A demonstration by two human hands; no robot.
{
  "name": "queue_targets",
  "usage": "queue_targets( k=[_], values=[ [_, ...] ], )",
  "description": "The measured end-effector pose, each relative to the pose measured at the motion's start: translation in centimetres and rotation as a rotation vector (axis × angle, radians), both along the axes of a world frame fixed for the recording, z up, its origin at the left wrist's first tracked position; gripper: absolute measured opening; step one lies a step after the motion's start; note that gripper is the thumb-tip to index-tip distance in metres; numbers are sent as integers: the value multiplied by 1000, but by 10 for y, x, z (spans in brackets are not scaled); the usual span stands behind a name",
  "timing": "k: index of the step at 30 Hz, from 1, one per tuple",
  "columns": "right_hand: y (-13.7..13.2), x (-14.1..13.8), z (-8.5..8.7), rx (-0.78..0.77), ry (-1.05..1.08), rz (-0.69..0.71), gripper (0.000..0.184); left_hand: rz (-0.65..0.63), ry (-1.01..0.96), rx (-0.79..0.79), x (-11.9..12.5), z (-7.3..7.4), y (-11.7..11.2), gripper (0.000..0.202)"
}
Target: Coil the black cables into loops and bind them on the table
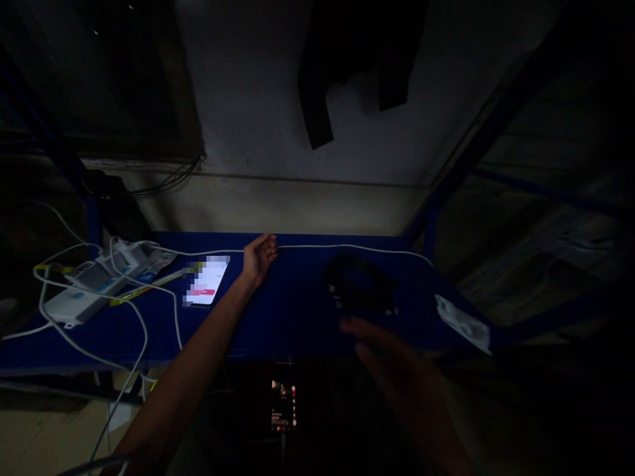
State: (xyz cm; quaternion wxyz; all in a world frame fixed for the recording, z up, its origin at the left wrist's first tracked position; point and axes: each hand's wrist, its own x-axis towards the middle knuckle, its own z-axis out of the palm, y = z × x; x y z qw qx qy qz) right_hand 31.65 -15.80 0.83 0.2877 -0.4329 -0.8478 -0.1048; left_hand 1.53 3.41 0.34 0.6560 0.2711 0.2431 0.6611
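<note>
My left hand (pixel 259 260) rests near the back of a blue table (pixel 292 304), its fingers curled in and nothing visible in them. A thin white cable (pixel 337 246) runs along the table and passes behind this hand. Just left of it lies a phone (pixel 211 281) with a bright, partly blurred screen. My right hand (pixel 391 357) is dim, held at the front edge with fingers stretched out and thumb apart. Beyond its fingertips sits a dark coiled bundle (pixel 360 281), probably cable. Between my forearms, low down, a second phone (pixel 284 404) glows with a cord at its bottom.
White power strips (pixel 94 284) with tangled white cords occupy the table's left end. A pale flat packet (pixel 462 324) lies at the right edge. Blue frame bars (pixel 429 225) rise at both sides. Dark clothing (pixel 317 112) hangs against the back wall. The light is very low.
</note>
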Motion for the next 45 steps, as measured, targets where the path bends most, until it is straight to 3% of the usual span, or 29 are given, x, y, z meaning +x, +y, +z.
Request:
queue_targets(
  k=[3,5,7,9,13,20,28,45],
  values=[
    [40,13,-11,37,161,-133,61,5,1,4,-2,-3,2,16],
    [70,24,-20,23,147,-147,71,3,-4,15,-4,-5,4,17],
    [94,33,-28,-1,61,-132,69,3,-9,20,-4,-6,5,17],
    [106,41,-34,-34,-12,-107,54,5,-10,16,-4,-7,6,17],
    [105,51,-38,-30,-113,-67,37,-2,4,23,-1,-6,6,18],
    [105,77,-41,-18,-158,-17,32,-7,1,15,-1,-6,4,17],
    [114,116,-48,-18,-159,-100,36,2,9,20,-1,-5,3,17],
    [111,115,-52,4,-28,-191,37,-20,31,19,1,-3,0,18]
  ],
)
